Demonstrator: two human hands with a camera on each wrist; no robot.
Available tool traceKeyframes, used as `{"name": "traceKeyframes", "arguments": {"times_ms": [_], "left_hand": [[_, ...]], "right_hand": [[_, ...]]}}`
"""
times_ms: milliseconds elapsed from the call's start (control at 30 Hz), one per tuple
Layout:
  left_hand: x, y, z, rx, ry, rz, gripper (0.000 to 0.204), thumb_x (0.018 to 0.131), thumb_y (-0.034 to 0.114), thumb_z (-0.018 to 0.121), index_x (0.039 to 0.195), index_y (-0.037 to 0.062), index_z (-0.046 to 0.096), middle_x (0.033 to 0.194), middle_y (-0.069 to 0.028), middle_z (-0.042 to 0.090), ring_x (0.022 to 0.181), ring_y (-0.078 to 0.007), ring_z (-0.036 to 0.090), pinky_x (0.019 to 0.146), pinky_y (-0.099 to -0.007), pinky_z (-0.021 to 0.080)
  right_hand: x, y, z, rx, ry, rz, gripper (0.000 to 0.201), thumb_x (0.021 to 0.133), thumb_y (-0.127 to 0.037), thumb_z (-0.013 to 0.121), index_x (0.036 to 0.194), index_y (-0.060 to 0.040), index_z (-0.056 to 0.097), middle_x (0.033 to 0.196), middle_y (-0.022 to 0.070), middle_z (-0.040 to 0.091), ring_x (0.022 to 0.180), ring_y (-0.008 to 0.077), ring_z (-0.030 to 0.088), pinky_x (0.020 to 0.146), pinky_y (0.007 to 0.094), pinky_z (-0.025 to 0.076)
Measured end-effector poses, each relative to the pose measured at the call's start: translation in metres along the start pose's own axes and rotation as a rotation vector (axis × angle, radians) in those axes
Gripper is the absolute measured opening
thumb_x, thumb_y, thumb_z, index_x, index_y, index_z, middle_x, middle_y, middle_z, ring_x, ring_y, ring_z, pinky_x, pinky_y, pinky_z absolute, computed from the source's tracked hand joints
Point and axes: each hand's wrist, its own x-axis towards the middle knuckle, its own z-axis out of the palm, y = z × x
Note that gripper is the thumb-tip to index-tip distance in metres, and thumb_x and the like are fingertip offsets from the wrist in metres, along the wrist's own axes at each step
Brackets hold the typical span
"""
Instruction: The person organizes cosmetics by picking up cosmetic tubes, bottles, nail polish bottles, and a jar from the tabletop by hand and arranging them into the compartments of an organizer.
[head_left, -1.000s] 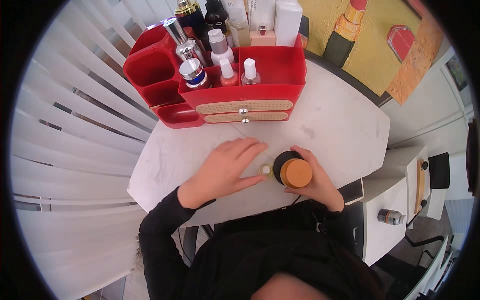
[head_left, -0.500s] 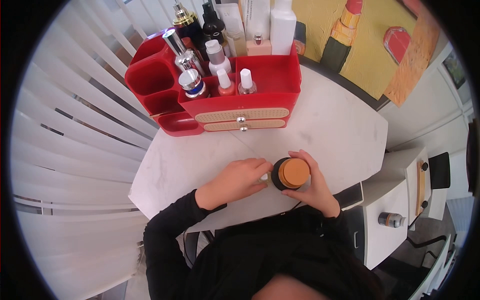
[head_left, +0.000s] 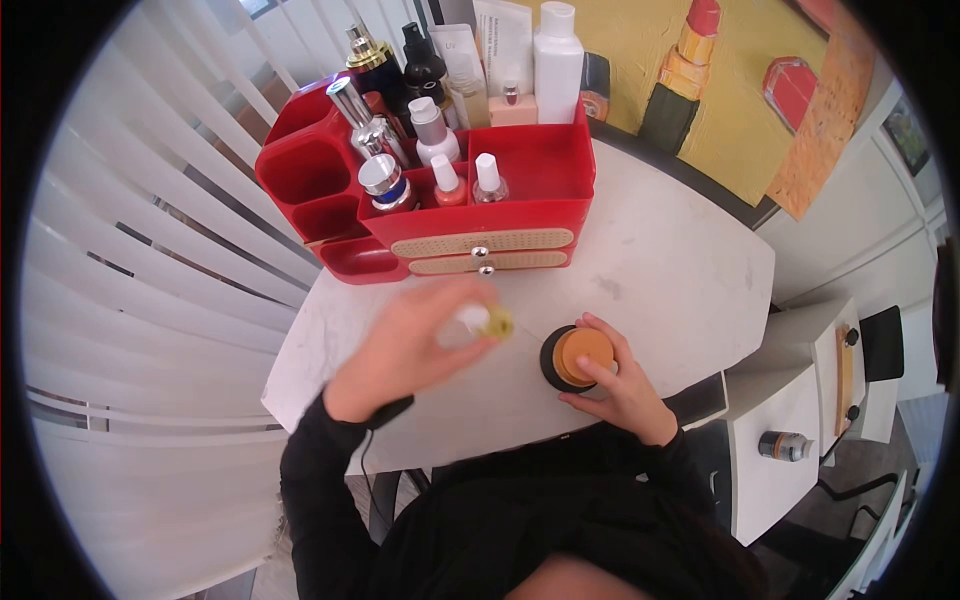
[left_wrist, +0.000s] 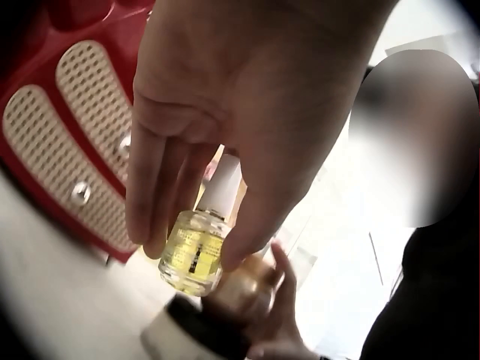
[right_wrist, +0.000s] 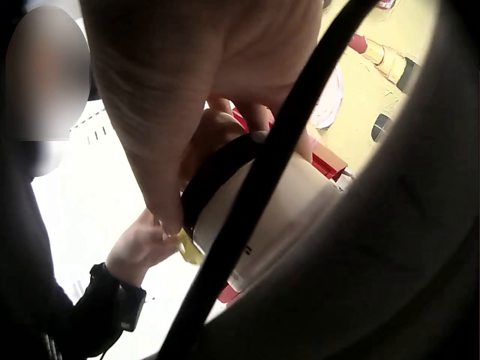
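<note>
The left hand (head_left: 405, 345) pinches a small clear bottle of yellow liquid (head_left: 497, 321) above the table, blurred in the head view. In the left wrist view the bottle (left_wrist: 192, 255) with its tall white cap (left_wrist: 222, 184) hangs between thumb and fingers. The right hand (head_left: 628, 388) grips a jar with an orange-brown lid (head_left: 583, 353) and a black band, its thumb by the lid. In the right wrist view the fingers curl round this jar, whose pale body (right_wrist: 281, 196) shows past a dark strap.
A red organizer (head_left: 480, 217) with two woven-front drawers stands at the back of the white table (head_left: 660, 260), holding several bottles, tubes and a blue jar. Behind leans a yellow lipstick picture (head_left: 740, 110). White blinds (head_left: 150, 300) hang at left; a small bottle (head_left: 783, 446) lies on the lower cabinet at right.
The left hand reached the small bottle beside the jar, took hold of it and lifted it away to the left. The right hand stays on the jar, its thumb now nearer the lid.
</note>
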Motion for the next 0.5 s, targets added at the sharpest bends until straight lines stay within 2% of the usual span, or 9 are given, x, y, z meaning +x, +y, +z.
{"name": "traceKeyframes", "arguments": {"times_ms": [33, 100, 200, 267, 300, 367, 400, 467, 500], "left_hand": [[0.007, 0.008, -0.016, 0.106, 0.136, 0.071, 0.037, 0.073, 0.006, 0.081, 0.106, 0.0045, 0.064, 0.103, -0.01, 0.067, 0.095, -0.0272, 0.066, 0.086, -0.0338, 0.051], [0.027, 0.021, -0.043, 0.227, 0.304, 0.096, 0.036, 0.074, 0.008, 0.081, 0.105, 0.0031, 0.064, 0.103, -0.0081, 0.067, 0.092, -0.0246, 0.066, 0.084, -0.0325, 0.051], [0.072, 0.027, -0.07, 0.394, 0.374, 0.176, 0.035, 0.075, 0.009, 0.081, 0.106, 0.0034, 0.064, 0.097, -0.0083, 0.067, 0.089, -0.0233, 0.066, 0.079, -0.0302, 0.05], [0.104, 0.027, -0.08, 0.386, 0.173, 0.042, 0.034, 0.076, 0.013, 0.08, 0.104, 0.0053, 0.064, 0.087, -0.0097, 0.067, 0.083, -0.0236, 0.066, 0.073, -0.0295, 0.05], [0.12, 0.023, -0.079, 0.385, 0.177, 0.046, 0.034, 0.076, 0.013, 0.08, 0.104, 0.0053, 0.064, 0.087, -0.0097, 0.067, 0.083, -0.0236, 0.066, 0.073, -0.0295, 0.05], [0.147, 0.009, -0.077, 0.503, -0.02, -0.018, 0.029, 0.077, 0.015, 0.079, 0.1, 0.0068, 0.063, 0.08, -0.0122, 0.067, 0.078, -0.0254, 0.067, 0.069, -0.0319, 0.051], [0.157, -0.002, -0.075, 0.505, -0.015, -0.013, 0.029, 0.077, 0.015, 0.079, 0.1, 0.0068, 0.063, 0.08, -0.0122, 0.067, 0.078, -0.0254, 0.067, 0.069, -0.0319, 0.051], [0.173, -0.024, -0.067, 0.585, -0.107, 0.141, 0.024, 0.077, 0.014, 0.078, 0.095, 0.0061, 0.063, 0.08, -0.0146, 0.068, 0.075, -0.0281, 0.067, 0.069, -0.0362, 0.052], [0.179, -0.031, -0.065, 0.586, -0.106, 0.147, 0.024, 0.077, 0.014, 0.078, 0.095, 0.0061, 0.063, 0.08, -0.0146, 0.068, 0.075, -0.0281, 0.067, 0.069, -0.0362, 0.052]], "right_hand": [[0.0, 0.0, 0.001, 0.004, -0.003, 0.011, 0.078, 0.074, -0.014, 0.085, 0.137, -0.0242, 0.04, 0.148, 0.025, 0.035, 0.127, 0.0449, 0.049, 0.099, 0.044, 0.052], [0.001, 0.001, 0.002, 0.02, 0.001, 0.01, 0.078, 0.074, -0.014, 0.085, 0.137, -0.0229, 0.04, 0.147, 0.0251, 0.036, 0.127, 0.0451, 0.05, 0.098, 0.0441, 0.052], [0.003, 0.0, 0.001, 0.02, 0.015, 0.012, 0.078, 0.073, -0.014, 0.085, 0.137, -0.0204, 0.04, 0.147, 0.0252, 0.036, 0.126, 0.0453, 0.05, 0.096, 0.0439, 0.053], [0.003, -0.001, 0.002, 0.004, 0.027, 0.006, 0.078, 0.073, -0.014, 0.085, 0.136, -0.0191, 0.04, 0.147, 0.0253, 0.035, 0.125, 0.0455, 0.051, 0.095, 0.0436, 0.054], [0.002, -0.001, 0.003, 0.003, 0.029, 0.028, 0.078, 0.072, -0.014, 0.086, 0.136, -0.0182, 0.04, 0.147, 0.0251, 0.035, 0.124, 0.0457, 0.051, 0.094, 0.0431, 0.054], [0.0, -0.005, 0.005, -0.004, 0.034, 0.045, 0.079, 0.072, -0.014, 0.086, 0.136, -0.0174, 0.04, 0.148, 0.0248, 0.035, 0.123, 0.0459, 0.051, 0.093, 0.0426, 0.055], [-0.001, -0.006, 0.007, 0.011, 0.045, 0.081, 0.078, 0.072, -0.014, 0.086, 0.135, -0.0171, 0.041, 0.148, 0.0243, 0.035, 0.122, 0.0458, 0.051, 0.092, 0.0421, 0.055], [-0.001, -0.009, 0.006, 0.022, 0.06, 0.114, 0.077, 0.071, -0.014, 0.086, 0.135, -0.0169, 0.042, 0.147, 0.0237, 0.035, 0.122, 0.0458, 0.052, 0.091, 0.0417, 0.056], [-0.001, -0.01, 0.005, 0.001, 0.046, 0.142, 0.077, 0.071, -0.014, 0.086, 0.134, -0.0161, 0.043, 0.147, 0.0231, 0.036, 0.122, 0.0455, 0.052, 0.092, 0.0419, 0.055]]}}
